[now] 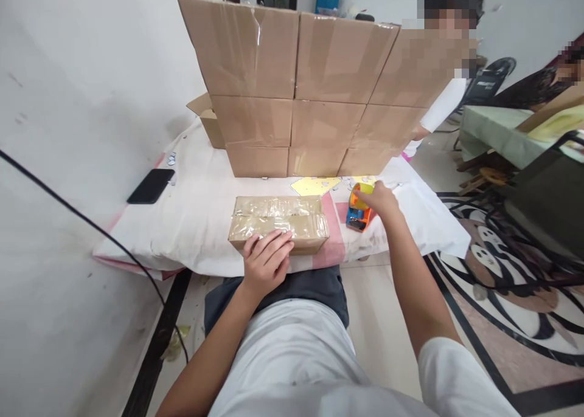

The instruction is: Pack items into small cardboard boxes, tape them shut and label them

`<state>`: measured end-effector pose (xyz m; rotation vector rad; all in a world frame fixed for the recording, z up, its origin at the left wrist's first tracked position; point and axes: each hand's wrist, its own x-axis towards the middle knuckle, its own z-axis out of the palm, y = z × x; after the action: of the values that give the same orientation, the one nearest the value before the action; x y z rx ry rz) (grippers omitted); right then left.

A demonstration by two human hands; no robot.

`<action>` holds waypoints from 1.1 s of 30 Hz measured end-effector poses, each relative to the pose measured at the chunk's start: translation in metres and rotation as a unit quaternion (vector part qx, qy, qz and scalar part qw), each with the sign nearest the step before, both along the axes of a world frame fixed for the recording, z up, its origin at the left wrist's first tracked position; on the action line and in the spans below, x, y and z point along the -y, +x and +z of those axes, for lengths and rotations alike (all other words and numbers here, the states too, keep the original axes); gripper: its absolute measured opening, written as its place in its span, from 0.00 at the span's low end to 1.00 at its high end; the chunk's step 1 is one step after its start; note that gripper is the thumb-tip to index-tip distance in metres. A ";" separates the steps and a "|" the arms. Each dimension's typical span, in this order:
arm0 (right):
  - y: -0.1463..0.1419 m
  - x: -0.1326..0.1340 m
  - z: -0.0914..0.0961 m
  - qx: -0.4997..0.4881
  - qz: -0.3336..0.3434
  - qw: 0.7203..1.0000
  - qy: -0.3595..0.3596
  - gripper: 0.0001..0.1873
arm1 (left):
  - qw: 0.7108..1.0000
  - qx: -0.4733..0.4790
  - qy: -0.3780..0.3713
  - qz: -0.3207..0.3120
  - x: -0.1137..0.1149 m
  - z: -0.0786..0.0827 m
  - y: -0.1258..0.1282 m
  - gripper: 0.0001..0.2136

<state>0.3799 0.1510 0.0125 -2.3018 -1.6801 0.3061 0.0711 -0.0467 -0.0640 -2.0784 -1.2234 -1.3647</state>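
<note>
1. Taped carton (279,209): on the cloth-covered table (201,201), by its front edge; left hand (267,260) laid flat over the near side, fingers extended.
2. Tape dispenser (358,215), orange-and-blue: right of carton, near front edge; gripped by right hand (384,200).
3. Flat black device (151,186): left edge.

Too small to read: pale lettering (485,84) on black rounded chair back (491,76), likewise on blue plastic container (327,2).

Closed brown box (279,215), tape dispenser (358,215) beside
</note>
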 end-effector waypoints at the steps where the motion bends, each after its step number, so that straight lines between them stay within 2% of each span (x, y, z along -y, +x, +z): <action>1: 0.004 0.003 -0.005 0.003 0.009 1.000 -0.004 0.37 | 1.000 0.001 0.003 0.001 0.000 -0.001 0.000 0.12; 4: 0.025 0.003 -0.009 0.015 0.007 0.999 0.038 0.30 | 1.000 0.000 0.003 -0.003 0.000 -0.003 -0.001 0.12; 9: 0.095 -0.021 0.001 0.047 -0.067 0.994 0.067 0.28 | 1.000 0.001 0.007 -0.004 0.001 -0.004 -0.002 0.12; 12: 0.128 -0.037 -0.002 0.065 -0.078 0.994 0.039 0.28 | 1.000 0.002 0.016 -0.005 -0.001 -0.004 -0.002 0.13; 16: 0.148 -0.047 -0.008 0.054 -0.078 0.995 -0.013 0.28 | 1.000 0.014 0.022 -0.003 -0.002 -0.005 -0.001 0.13; 18: 0.147 -0.047 -0.006 0.063 -0.080 0.995 -0.015 0.33 | 1.000 0.015 0.025 -0.003 -0.002 -0.006 -0.001 0.13; 21: 0.130 -0.048 -0.002 0.099 -0.055 0.989 0.091 0.42 | 0.999 0.014 0.032 0.001 -0.004 -0.007 0.000 0.13; 23: 0.110 -0.055 -0.004 0.092 0.017 0.984 0.154 0.36 | 0.999 0.013 0.035 0.002 -0.005 -0.008 0.000 0.12; 24: 0.099 -0.061 -0.008 0.077 0.056 0.984 0.149 0.31 | 0.999 0.014 0.037 0.001 -0.006 -0.008 0.001 0.12; 26: 0.081 -0.076 -0.018 0.053 0.103 0.989 0.093 0.25 | 0.999 0.015 0.040 0.001 -0.007 -0.009 0.001 0.12; 29: 0.065 -0.097 -0.039 0.041 0.117 0.992 0.030 0.20 | 0.999 0.016 0.039 0.005 -0.007 -0.009 0.002 0.11; 33: 0.061 -0.110 -0.061 0.028 0.114 0.993 0.018 0.15 | 0.999 0.018 0.030 0.004 -0.004 -0.009 0.003 0.11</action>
<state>0.4412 0.2614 -0.0489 -2.1143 -1.9634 0.2561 0.0738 -0.0425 -0.0728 -2.0150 -1.1881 -1.4241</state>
